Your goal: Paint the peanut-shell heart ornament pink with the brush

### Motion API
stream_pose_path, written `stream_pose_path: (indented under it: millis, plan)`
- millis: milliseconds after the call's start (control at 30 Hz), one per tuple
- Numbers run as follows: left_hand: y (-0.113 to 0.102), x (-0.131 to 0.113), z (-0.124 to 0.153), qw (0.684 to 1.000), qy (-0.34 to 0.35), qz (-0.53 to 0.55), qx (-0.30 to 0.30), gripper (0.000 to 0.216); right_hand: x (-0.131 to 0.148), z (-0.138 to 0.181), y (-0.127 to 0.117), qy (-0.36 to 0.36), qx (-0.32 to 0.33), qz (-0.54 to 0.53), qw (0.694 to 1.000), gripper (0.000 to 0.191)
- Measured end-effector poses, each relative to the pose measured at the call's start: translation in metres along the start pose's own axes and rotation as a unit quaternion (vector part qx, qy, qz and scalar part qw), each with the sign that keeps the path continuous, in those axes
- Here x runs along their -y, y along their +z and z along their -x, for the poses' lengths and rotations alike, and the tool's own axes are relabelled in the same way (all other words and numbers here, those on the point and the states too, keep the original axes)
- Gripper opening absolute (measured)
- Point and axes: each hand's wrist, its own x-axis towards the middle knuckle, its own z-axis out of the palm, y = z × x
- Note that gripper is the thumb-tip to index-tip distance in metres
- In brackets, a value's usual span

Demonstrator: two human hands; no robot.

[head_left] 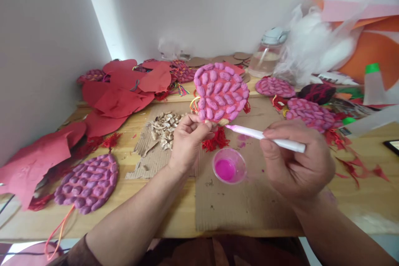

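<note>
My left hand [186,141] is closed on the lower edge of a round pink ornament [220,91] covered with painted peanut shells, holding it upright above the table. My right hand [296,162] grips a white paintbrush [264,136] whose pink tip touches the ornament's lower right edge. A small clear cup of pink paint [229,166] stands on the cardboard sheet [246,199] just below both hands. A red tassel [215,141] hangs from the ornament beside my left hand.
A pile of bare peanut shells [165,126] lies left of centre. Another painted ornament [89,183] rests at the left, two more [307,112] at the right. Red paper cutouts [121,91] cover the back left. A water bottle [266,56] and white fluff [314,45] stand behind.
</note>
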Motion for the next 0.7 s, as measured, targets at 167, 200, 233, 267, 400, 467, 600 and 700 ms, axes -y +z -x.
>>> stream_pose_path:
  millis: [167, 200, 233, 267, 400, 467, 600, 700]
  plan:
    - [0.0016, 0.0005, 0.0006, 0.998, 0.057, -0.039, 0.009, 0.028, 0.0013, 0.0009, 0.0032, -0.001, 0.019, -0.003, 1.0, 0.029]
    - [0.0016, 0.0011, 0.0008, 0.996, 0.069, -0.048, 0.012, 0.026, 0.0021, 0.001, 0.0035, -0.001, 0.025, -0.007, 1.0, 0.028]
    - [0.0014, 0.0017, 0.0009, 0.995, 0.078, -0.055, 0.014, 0.025, 0.0026, 0.001, 0.0036, -0.001, 0.031, -0.009, 0.999, 0.028]
    - [0.0011, 0.0024, 0.0011, 0.994, 0.086, -0.062, 0.016, 0.024, 0.0027, 0.0011, 0.0035, 0.002, 0.038, -0.008, 0.999, 0.027]
    - [-0.0007, 0.0049, 0.0011, 0.99, 0.116, -0.081, 0.024, 0.021, -0.001, 0.0008, 0.0008, 0.025, 0.032, 0.021, 0.999, 0.024]
    - [-0.0012, 0.0051, 0.0009, 0.988, 0.125, -0.089, 0.024, 0.021, -0.0032, 0.0002, -0.0005, 0.022, 0.018, 0.034, 0.999, 0.024]
    - [-0.0002, 0.0034, 0.0017, 0.981, 0.145, -0.123, 0.028, 0.022, -0.0031, -0.0008, 0.0002, 0.024, 0.02, 0.009, 0.999, 0.024]
    - [0.001, 0.0024, 0.003, 0.973, 0.171, -0.151, 0.035, 0.022, -0.0022, -0.0001, 0.0016, 0.017, 0.052, -0.004, 0.999, 0.025]
